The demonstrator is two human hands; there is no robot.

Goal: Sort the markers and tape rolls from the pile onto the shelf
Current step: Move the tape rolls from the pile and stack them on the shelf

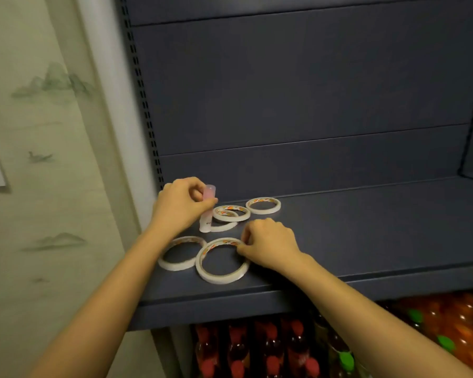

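forearms and near tape roll (222,261), dark shelf (366,230), sorting in hand

nearest: two bare forearms reaching in over the shelf lip. right hand (268,246) curled shut, fingertips pinching the far rim of the near tape roll, which lies flat near the front edge. left hand (179,207) closed around a pale marker (208,211) with a pink cap, held about upright, its foot on or just above the shelf; cannot tell which. second roll (182,253) flat just beside the first; three more rolls (231,213) behind, two overlapping. rolls likely light, thin, stiff hoops, best pinched across the rim; marker likely light, smooth, slippery, best gripped mid-barrel. hidden: marker's middle behind fingers, its print unreadable; bottles (271,350) below blurred, partly cut off.
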